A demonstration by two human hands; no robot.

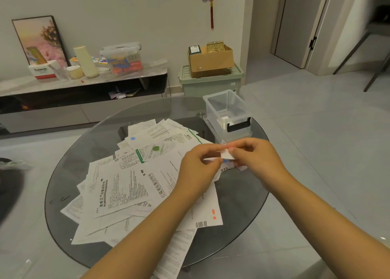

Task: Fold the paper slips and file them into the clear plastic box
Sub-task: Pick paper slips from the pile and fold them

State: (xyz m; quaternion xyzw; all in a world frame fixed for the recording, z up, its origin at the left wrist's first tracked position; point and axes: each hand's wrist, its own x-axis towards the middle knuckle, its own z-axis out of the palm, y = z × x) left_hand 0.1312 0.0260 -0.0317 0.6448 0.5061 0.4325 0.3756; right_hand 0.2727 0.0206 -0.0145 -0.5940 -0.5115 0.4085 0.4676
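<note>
The round glass table takes up most of the room in front of the person, and a loose heap of printed paper slips is spread over its middle, overlapping every which way. At the far right edge of the table stands the clear plastic box, open at the top, with what looks like one or two folded white pieces already lying at the bottom, though the glare through the walls makes that hard to be sure of.

Just in front of the box, held above the heap, both hands meet over one small slip. The left hand has its fingers curled in, pinching the slip's left part; the right hand pinches the right part between thumb and forefinger. The slip is already folded down small, a white flap showing between the fingertips.

To my eye this is the last fold being set. It would go best if the edges were lined up square before the crease is pressed, then run firmly between thumb and finger so the slip stays flat and does not spring open in the box. The box is near enough that the right hand alone could drop it in.
</note>
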